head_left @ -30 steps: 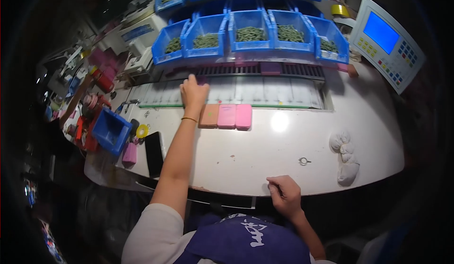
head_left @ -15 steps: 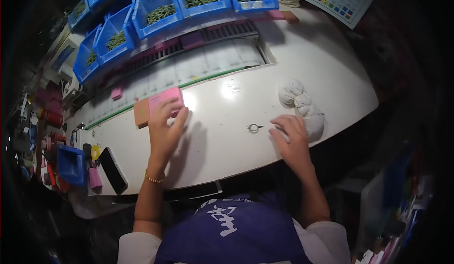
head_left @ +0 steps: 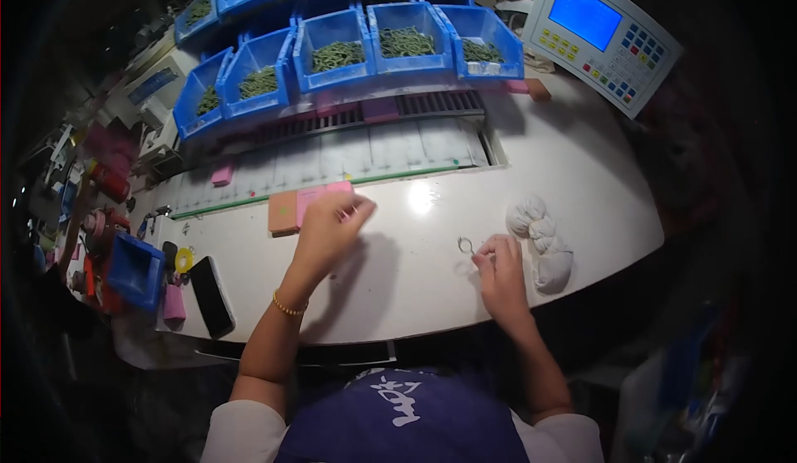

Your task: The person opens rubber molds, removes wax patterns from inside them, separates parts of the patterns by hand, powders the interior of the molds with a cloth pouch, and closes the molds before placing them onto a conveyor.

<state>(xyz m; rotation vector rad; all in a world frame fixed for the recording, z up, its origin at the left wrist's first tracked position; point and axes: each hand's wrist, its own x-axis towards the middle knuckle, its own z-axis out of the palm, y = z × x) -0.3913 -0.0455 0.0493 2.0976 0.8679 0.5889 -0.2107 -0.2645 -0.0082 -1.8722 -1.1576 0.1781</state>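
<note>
Between the thumb and fingers of my right hand (head_left: 501, 279) is a small metal ring (head_left: 466, 246) with a short stem, lifted off the white table. My left hand (head_left: 332, 229) hovers over the table beside the pink blocks (head_left: 310, 200), its fingers curled toward the thumb; whether anything is between them cannot be made out. A brown block (head_left: 283, 212) lies left of the pink ones. To the right of my right hand sits a knotted white cloth bundle (head_left: 541, 243).
Blue bins (head_left: 334, 51) with green pieces stand behind a striped glass strip (head_left: 315, 164) bearing a small pink block (head_left: 222, 174). A control panel (head_left: 602, 36) is at the back right. A phone (head_left: 212, 296) and blue box (head_left: 135, 270) lie left.
My right hand has taken hold of the ring and raised it from the table. My left hand has come back from the strip to in front of the pink blocks. The view has shifted.
</note>
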